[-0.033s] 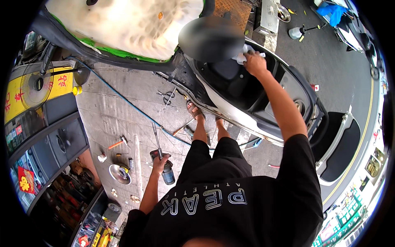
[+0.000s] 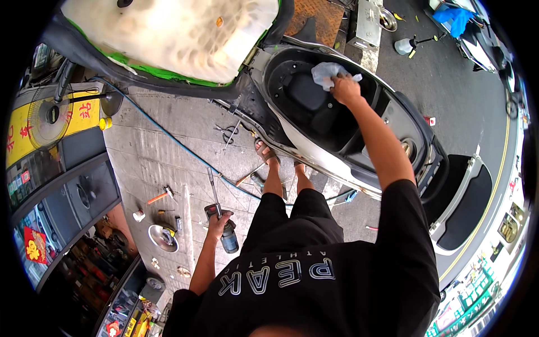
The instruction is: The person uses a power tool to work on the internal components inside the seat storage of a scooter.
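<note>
A roadside scooter repair spot is showing here: a scooter (image 2: 359,129) is standing mid-frame with its seat (image 2: 168,33) raised, hand tools (image 2: 160,196) are lying on the pavement left of centre, beside an asphalt road (image 2: 449,84) running upper right.

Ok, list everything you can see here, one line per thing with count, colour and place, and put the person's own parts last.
scooter: one, white and black, upper right, seat raised
underseat compartment: one, black, open, top centre
raised seat: one, cream underside with green trim, top left
cloth: one, pale blue-grey, inside the compartment
hose: one, blue, across the pavement
power tool: one, dark, long bit, lower centre
hammer: one, orange handle, on the pavement left
round metal dish: one, silvery, lower left
fan: one, grey, far left
left hand: grip shut on the power tool
right hand: grip shut on the cloth
feet: two, in sandals, beside the scooter
</note>
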`<state>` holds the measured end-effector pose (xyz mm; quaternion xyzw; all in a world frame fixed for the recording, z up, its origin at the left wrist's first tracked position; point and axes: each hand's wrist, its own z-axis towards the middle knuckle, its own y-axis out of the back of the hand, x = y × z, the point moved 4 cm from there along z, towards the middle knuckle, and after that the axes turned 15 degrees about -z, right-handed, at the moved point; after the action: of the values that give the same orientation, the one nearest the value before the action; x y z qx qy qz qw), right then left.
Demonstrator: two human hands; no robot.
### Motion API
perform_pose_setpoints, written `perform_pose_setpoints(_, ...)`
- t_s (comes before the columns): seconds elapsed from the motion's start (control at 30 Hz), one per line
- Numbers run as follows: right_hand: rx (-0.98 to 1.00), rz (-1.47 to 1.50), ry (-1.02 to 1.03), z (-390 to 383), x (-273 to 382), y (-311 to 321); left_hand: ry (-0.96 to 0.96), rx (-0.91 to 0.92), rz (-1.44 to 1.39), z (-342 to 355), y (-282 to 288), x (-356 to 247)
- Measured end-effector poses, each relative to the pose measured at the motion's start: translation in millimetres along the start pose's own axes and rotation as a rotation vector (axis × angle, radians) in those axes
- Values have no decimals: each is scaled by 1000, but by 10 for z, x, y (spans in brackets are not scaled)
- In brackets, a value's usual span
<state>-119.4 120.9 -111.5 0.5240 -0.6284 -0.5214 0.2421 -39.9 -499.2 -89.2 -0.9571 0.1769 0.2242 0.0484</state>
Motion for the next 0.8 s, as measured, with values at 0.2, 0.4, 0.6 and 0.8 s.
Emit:
perform_pose_setpoints(0.2, -37, 38, -52, -7, 284, -36, -71, 65, -10, 30, -358, -472)
perform_pose_setpoints(0.4, -316, 356, 204, -1193, 695, 779, -151, 165, -62, 269, -1214, -1441)
perform_pose_setpoints(0.6, 195, 814, 396, -2487, 1578, 830, 114, 550, -470, 51, -2196, -1996)
perform_pose_setpoints(0.8, -89, 812, 180, -2811, 1579, 415, 387, 550, -726, -27, -2908, -1796)
